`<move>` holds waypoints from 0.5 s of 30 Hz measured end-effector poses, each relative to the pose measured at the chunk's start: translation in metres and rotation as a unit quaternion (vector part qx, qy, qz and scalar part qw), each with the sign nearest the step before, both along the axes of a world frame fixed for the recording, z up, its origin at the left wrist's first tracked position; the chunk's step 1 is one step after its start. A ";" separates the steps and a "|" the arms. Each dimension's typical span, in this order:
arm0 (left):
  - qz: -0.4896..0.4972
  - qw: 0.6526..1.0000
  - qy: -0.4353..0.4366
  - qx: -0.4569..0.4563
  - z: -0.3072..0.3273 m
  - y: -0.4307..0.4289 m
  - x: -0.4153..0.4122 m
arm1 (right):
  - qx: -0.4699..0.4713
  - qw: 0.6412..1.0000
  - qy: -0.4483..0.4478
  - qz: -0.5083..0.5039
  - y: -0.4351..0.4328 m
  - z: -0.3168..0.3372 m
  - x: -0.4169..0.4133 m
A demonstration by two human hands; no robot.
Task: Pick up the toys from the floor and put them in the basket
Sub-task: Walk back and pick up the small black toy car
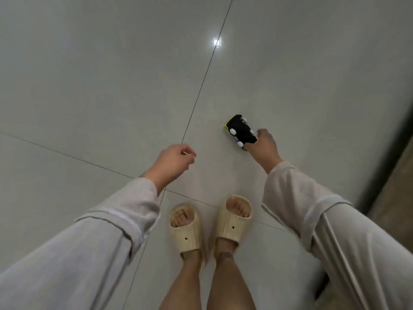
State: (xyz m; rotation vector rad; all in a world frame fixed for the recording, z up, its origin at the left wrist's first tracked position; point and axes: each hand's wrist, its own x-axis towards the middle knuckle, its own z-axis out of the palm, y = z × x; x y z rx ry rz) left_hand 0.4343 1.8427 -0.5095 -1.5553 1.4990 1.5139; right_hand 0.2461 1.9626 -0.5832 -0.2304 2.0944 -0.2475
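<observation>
One toy in sight: small black toy car with yellow-green trim and white wheels (240, 131), wheels up, held at rear end by right hand (264, 146), fingers closed round it; whether it hangs clear of pale glossy tiled floor (111, 86) cannot be told. Left hand (173, 158) loosely curled, holding nothing. Person stands in cream slide sandals (186, 229). Step judged: pick-up done or nearly so. Basket not visible; next move calls for finding it, carrying car over, dropping it in.

A black toy car (241, 132) with yellow trim — underside and white wheels up — over the tiled floor.
</observation>
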 end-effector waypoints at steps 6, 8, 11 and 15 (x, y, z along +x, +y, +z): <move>0.044 0.997 -0.069 0.013 -0.077 0.009 0.052 | -0.036 0.995 0.072 0.062 -0.017 -0.070 0.007; 0.046 0.995 -0.088 0.026 -0.076 0.020 0.068 | -0.041 0.992 0.089 0.081 -0.017 -0.064 0.009; 0.047 0.994 -0.092 0.038 -0.046 0.035 0.078 | -0.043 0.998 0.038 0.007 -0.010 -0.019 0.017; 0.060 0.994 -0.080 0.049 0.038 0.050 0.081 | -0.033 0.999 0.002 -0.023 0.031 0.088 0.036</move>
